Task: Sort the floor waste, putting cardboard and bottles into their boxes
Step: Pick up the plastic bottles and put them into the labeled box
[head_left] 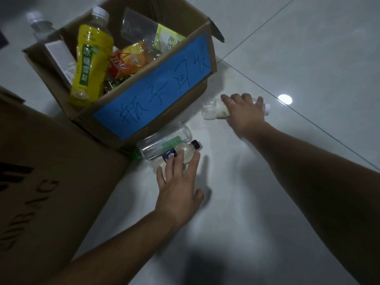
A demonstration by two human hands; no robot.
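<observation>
Floor beside box: gripping clear bottle in right hand, touching capped bottle with flat left hand, for boxing.

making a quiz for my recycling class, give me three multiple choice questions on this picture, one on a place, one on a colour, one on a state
1. Where does the black-capped bottle lie relative to the labelled box?
A. inside it
B. on the floor by its near corner
C. on top of its flap

2. What colour is the label on that box's front?
A. red
B. white
C. blue

3. How is the left hand?
A. fingers spread, reaching onto the black-capped bottle
B. clenched in a fist, holding nothing
C. lifting a bottle over the box

Answers:
1 B, it lies on the floor beside a clear bottle, below the box wall.
2 C, the handwritten sheet is blue.
3 A, its fingers lie straight across the bottle.
</observation>
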